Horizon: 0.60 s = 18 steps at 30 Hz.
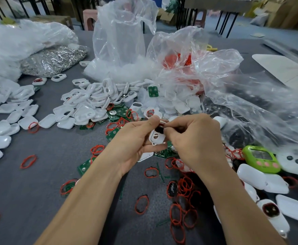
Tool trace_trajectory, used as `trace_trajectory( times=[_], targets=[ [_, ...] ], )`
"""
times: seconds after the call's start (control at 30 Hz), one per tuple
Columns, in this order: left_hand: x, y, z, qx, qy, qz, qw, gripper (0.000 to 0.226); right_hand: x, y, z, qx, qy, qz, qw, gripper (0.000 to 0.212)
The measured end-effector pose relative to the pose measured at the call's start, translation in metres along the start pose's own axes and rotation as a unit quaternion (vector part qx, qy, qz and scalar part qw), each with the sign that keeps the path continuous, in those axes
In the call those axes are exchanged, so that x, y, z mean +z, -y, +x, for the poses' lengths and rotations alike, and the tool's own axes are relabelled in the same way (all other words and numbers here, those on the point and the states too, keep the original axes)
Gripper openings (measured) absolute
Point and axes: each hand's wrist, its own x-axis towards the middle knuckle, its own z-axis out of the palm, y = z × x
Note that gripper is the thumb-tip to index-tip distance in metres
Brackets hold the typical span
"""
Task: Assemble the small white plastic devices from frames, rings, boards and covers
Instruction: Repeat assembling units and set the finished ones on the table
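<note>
holding a white frame (156,137) between them, both hands meet above the middle of the grey table (38,183). the left hand (135,138) grips the frame from its left side, thumb over the top edge and fingers curled beneath. the right hand (194,137) pinches the frame's upper part with curled fingertips, where something dark shows; what it is cannot be told. beyond the hands lies a heap of white frames (95,99) with green boards (117,113) among them. white covers (11,112) spread at the left. red rings (185,197) lie scattered by the right forearm. clear plastic bags (119,41) stand behind.
</note>
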Motion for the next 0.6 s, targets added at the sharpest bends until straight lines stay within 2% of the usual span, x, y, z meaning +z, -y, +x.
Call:
trace_trajectory(
  times=[0.1, 0.3, 0.37, 0.47, 0.6],
  targets=[
    [0.003, 0.000, 0.000, -0.004, -0.010, 0.008, 1.000, 0.037, 0.003, 0.004, -0.002, -0.004, -0.035, -0.062, 0.997, 0.010],
    [0.004, 0.004, 0.000, -0.008, 0.006, -0.005, 1.000, 0.045, 0.007, 0.009, -0.003, 0.026, -0.064, -0.067, 0.995, 0.010],
    [0.005, 0.004, -0.002, -0.004, 0.030, -0.010, 0.999, 0.037, 0.006, 0.008, -0.002, 0.035, -0.070, -0.070, 0.994, 0.014],
    [0.006, 0.007, -0.001, 0.011, 0.048, 0.020, 0.999, 0.029, 0.005, 0.004, 0.001, 0.057, -0.067, -0.062, 0.994, 0.020],
    [0.007, 0.009, 0.001, 0.046, 0.017, 0.077, 0.996, 0.026, 0.004, -0.003, 0.005, 0.093, -0.039, 0.017, 0.995, 0.021]
  ],
)
